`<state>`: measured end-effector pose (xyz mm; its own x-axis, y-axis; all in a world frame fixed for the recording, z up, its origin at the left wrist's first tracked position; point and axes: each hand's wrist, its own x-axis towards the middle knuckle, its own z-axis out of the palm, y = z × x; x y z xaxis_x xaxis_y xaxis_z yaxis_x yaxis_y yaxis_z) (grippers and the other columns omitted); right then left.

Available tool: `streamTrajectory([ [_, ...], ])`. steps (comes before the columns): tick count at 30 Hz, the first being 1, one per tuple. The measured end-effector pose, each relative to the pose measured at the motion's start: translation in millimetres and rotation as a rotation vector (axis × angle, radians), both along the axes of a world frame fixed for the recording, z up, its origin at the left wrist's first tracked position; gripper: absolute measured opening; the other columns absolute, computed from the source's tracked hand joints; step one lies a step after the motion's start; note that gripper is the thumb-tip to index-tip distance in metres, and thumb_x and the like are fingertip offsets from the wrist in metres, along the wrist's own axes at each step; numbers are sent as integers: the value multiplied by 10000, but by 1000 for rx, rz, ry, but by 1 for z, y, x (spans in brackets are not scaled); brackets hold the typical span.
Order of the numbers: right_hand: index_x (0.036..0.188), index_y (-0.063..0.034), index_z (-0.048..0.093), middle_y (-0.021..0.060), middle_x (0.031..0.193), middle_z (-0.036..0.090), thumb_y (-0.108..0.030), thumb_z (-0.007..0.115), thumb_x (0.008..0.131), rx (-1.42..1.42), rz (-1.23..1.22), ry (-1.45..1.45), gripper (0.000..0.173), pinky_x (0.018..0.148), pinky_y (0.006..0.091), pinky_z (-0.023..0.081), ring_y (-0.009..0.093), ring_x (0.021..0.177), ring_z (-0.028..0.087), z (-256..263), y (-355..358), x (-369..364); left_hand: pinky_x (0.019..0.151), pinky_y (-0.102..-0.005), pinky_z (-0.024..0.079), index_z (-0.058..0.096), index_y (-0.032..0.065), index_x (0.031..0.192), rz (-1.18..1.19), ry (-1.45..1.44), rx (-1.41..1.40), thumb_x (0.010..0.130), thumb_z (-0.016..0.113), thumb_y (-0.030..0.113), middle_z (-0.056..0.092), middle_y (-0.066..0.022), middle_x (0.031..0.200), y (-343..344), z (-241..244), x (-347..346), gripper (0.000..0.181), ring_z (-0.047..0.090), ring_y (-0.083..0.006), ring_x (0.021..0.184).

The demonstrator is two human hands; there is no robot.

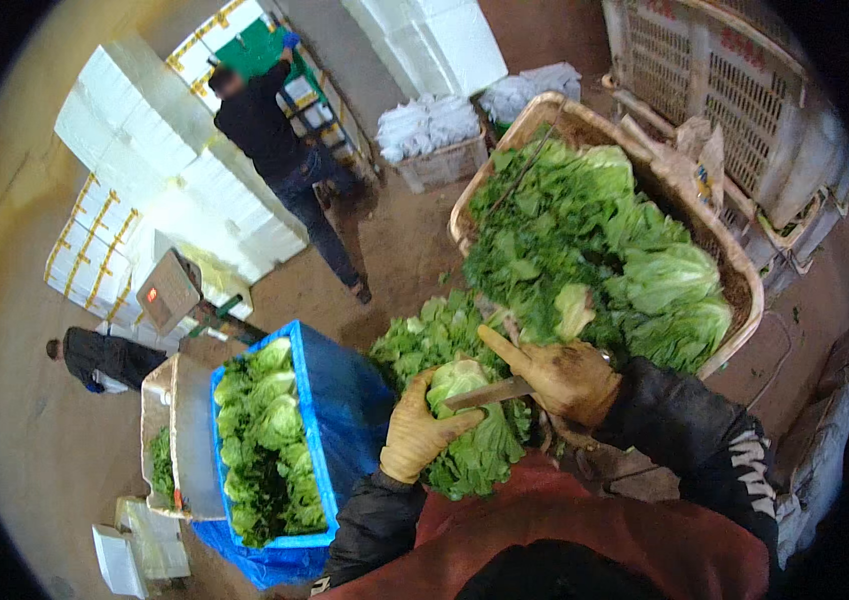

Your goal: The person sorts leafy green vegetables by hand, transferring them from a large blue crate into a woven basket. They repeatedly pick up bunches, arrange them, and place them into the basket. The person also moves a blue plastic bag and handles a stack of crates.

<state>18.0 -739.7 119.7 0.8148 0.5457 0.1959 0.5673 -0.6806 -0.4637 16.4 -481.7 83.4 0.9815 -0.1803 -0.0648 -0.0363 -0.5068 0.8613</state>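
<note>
My left hand (424, 430), in a yellowish glove, grips a head of lettuce (473, 457) in front of my body. The thumb lies along the side of the head and the fingers curl round its top. In my gloved right hand (568, 375) is a knife (490, 393), its blade lying across the upper part of this lettuce. The right index finger points out straight; the other fingers close round the handle, which is hidden. Loose green leaves (424, 334) are heaped just beyond both hands.
A large tub (748, 300) of lettuce heads and leaves stands at the right. To my left is a blue-lined crate (303, 420) of lettuce, near a scale display (169, 291). One person (267, 127) works by white foam boxes (177, 157); another person (113, 360) is at far left.
</note>
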Motion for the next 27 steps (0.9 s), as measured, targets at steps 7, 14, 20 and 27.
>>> streamTrajectory([
  [7, 1524, -36, 293, 226, 824, 685, -220, 608, 926, -359, -300, 277, 700, 731, 444, 547, 359, 728, 688, -42, 69, 28, 908, -372, 518, 540, 17, 1310, 1, 21, 132, 679, 892, 385, 667, -187, 1150, 71, -17, -31, 811, 657, -320, 1053],
  [14, 1391, -130, 541, 175, 1091, 706, -292, 681, 896, 180, -133, 223, 539, 795, 431, 557, 349, 939, 698, -64, 172, 23, 894, -367, 518, 562, 2, 1293, 90, 52, -81, 869, 748, 326, 675, -170, 1146, 179, -66, -13, 565, 664, -290, 1031],
  [20, 1404, -85, 529, 78, 1047, 692, -363, 667, 961, 669, -87, 1010, 541, 872, 324, 509, 155, 955, 621, -128, 212, 49, 929, -296, 508, 557, 2, 1325, 147, 557, -1006, 1048, 468, 444, 662, -71, 1206, 227, -84, -1, 529, 639, -176, 1049],
  [27, 1419, -90, 532, 48, 1136, 665, -293, 569, 1021, 708, 68, 885, 448, 896, 317, 482, 123, 994, 590, -187, 245, 14, 858, -273, 461, 689, 27, 1135, -252, 428, -262, 923, 674, 249, 687, -18, 999, 275, -101, 23, 308, 597, -108, 932],
])
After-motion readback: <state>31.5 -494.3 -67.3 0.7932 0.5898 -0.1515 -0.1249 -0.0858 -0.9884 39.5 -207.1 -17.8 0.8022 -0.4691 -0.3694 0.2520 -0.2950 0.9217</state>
